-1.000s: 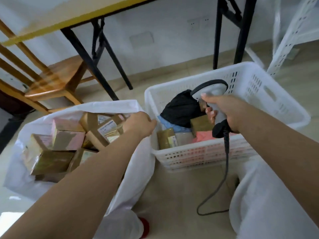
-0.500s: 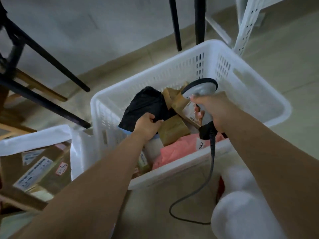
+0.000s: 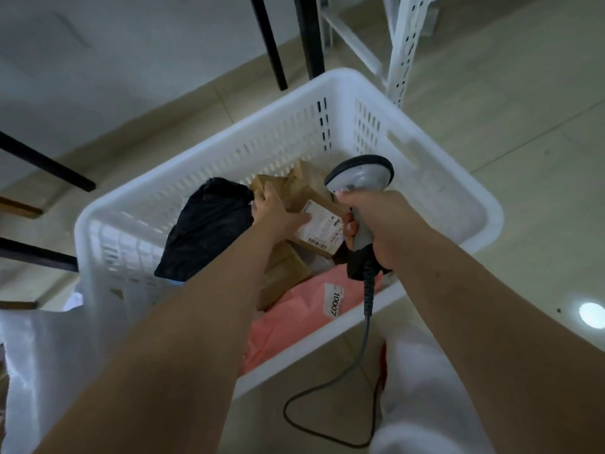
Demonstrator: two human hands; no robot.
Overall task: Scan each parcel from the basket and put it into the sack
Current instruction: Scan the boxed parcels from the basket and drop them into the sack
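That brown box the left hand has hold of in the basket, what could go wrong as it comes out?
The left hand grips the brown box only at one end, so it might slip back into the basket. The scanner, gripped by the right hand, sits close over the label, and its cable could snag the basket rim.

Dim, soft, slightly blurred wide-angle view.

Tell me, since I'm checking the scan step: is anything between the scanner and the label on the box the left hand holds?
Nothing visible. The left hand grips the brown box, its label facing up uncovered, with the scanner in the right hand right beside it.
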